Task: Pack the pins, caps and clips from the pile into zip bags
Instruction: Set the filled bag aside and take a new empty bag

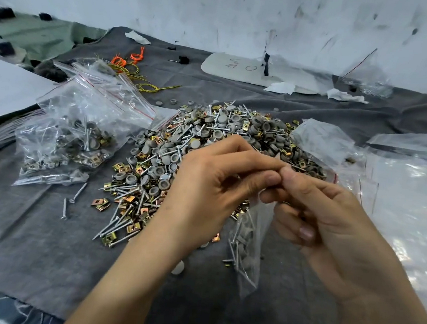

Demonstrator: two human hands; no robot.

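Small clear plastic zip bag hangs near-centre, just in front of the heap of silver pins, grey round caps and brass-coloured clips. Long axis is roughly vertical: mouth up at the fingers, closed bottom pointing down toward the grey cloth. Pins and caps are inside, the pins mostly along the bag's length. Left hand comes in from near-left, back up, fingers curled, pinching the bag's top edge. Right hand comes from near-right, fingers curled, pinching the same edge. The fingertips of the two hands touch. Filled clear zip bags lie left of the heap.
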